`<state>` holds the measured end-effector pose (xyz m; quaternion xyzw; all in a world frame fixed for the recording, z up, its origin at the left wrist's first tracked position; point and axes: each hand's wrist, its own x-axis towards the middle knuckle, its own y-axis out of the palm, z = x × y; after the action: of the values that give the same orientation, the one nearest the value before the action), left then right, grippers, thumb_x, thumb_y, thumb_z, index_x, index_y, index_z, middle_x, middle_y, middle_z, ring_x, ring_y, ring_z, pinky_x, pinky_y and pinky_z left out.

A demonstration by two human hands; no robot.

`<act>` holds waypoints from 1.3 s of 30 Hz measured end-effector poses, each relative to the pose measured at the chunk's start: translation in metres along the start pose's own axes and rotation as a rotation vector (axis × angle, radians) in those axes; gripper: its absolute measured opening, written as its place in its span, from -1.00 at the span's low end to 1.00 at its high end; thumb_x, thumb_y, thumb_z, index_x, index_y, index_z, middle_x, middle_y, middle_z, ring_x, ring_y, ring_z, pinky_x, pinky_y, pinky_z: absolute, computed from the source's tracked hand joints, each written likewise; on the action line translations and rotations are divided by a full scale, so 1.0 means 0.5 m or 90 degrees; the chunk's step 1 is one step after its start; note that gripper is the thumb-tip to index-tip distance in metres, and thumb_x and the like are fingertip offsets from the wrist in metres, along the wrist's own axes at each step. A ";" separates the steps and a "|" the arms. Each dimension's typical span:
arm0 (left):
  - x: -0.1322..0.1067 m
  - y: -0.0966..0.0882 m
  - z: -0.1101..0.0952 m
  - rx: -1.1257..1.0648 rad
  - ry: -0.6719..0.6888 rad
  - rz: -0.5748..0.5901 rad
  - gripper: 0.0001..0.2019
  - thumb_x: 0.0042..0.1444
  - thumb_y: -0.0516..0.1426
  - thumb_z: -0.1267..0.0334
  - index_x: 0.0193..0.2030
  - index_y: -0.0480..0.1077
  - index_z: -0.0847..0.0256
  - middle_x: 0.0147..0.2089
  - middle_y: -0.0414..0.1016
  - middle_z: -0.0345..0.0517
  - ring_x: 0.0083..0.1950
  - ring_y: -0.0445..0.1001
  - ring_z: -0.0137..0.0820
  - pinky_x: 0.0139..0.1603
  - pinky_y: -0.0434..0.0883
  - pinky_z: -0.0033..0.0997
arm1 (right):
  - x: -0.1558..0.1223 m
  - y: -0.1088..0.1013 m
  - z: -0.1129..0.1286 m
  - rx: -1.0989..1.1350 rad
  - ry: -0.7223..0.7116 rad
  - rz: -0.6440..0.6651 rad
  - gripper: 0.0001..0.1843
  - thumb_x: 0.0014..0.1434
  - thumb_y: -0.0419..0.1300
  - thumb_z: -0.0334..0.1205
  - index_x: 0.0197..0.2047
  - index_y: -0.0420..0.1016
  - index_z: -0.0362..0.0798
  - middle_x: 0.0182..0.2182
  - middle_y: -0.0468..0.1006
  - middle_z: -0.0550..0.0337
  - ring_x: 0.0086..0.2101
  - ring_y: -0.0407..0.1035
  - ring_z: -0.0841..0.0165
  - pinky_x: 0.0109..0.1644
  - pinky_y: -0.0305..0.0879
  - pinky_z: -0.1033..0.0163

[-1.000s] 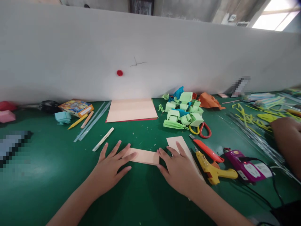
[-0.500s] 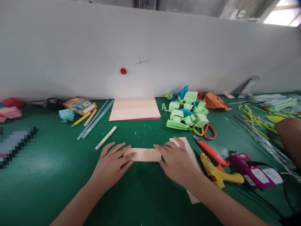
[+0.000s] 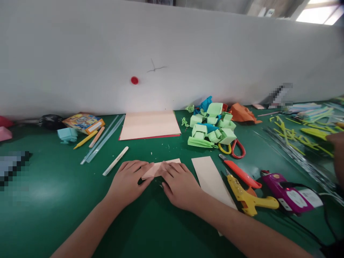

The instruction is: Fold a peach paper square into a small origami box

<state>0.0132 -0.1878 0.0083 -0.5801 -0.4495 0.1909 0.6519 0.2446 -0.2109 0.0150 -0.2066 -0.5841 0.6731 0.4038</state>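
A short peach paper strip (image 3: 151,172) lies crosswise in front of me, slightly tilted, its right end higher. My left hand (image 3: 130,181) grips its left end, fingers together on top and thumb along the near edge. Bent over the strip's middle are the fingers of my right hand (image 3: 178,181), with the thumb tucked at the near side. Both hands hide much of the strip, so any crease under them cannot be made out. Beside my right wrist is a longer peach strip (image 3: 211,175), partly covered by the forearm. A whitish stick-like piece (image 3: 115,161) rests left of my left hand.
Peach sheets (image 3: 150,125) lie against the grey panel. Green folded paper pieces (image 3: 209,130) and scissors (image 3: 238,148) are right of them. A red cutter (image 3: 242,173), yellow glue gun (image 3: 245,195) and purple corded box (image 3: 287,193) stand at right. Another person's hand (image 3: 338,150) shows at the right edge.
My right hand has moved left along the strip, closer to my left hand, and its fingers have bent. The strip has tilted. The view has shifted slightly to the right.
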 end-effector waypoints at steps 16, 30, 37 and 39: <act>-0.019 -0.002 -0.003 0.014 0.050 -0.004 -0.67 0.40 0.05 0.14 0.19 0.50 0.10 0.08 0.62 0.02 0.06 0.58 -0.08 0.06 0.43 -0.02 | -0.010 -0.006 -0.024 0.120 -0.011 0.032 -0.54 0.39 0.04 -0.23 0.32 0.37 0.00 0.37 0.33 0.05 0.33 0.09 0.13 0.37 0.05 -0.09; -0.012 -0.017 0.007 -0.182 -0.030 0.042 -0.65 0.39 0.07 0.08 0.19 0.48 0.10 0.01 0.61 -0.03 0.05 0.52 -0.19 0.05 0.43 -0.16 | -0.031 -0.014 -0.018 0.149 -0.193 -0.043 -0.65 0.34 0.05 -0.32 0.04 0.60 0.07 0.20 0.56 0.22 0.17 0.33 0.24 0.30 0.14 0.02; -0.017 -0.013 0.012 -0.176 -0.078 -0.029 -0.65 0.42 -0.02 0.22 0.22 0.48 0.09 -0.11 0.64 -0.08 -0.10 0.53 -0.29 -0.08 0.47 -0.27 | -0.022 0.000 -0.017 0.166 -0.146 -0.038 -0.66 0.29 0.09 -0.38 0.02 0.60 0.04 0.16 0.57 0.16 0.22 0.29 0.25 0.34 0.16 0.04; -0.017 -0.012 0.013 -0.168 -0.079 -0.024 -0.62 0.42 -0.03 0.25 0.27 0.45 0.05 -0.15 0.63 -0.11 -0.13 0.52 -0.29 -0.10 0.47 -0.29 | -0.023 0.003 -0.017 0.168 -0.133 -0.037 -0.69 0.30 0.09 -0.37 -0.01 0.59 0.04 0.17 0.55 0.16 0.24 0.27 0.24 0.34 0.13 0.04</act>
<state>0.0021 -0.1920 0.0103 -0.6394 -0.5213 0.1532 0.5441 0.2571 -0.2146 0.0093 -0.0636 -0.5353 0.7496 0.3840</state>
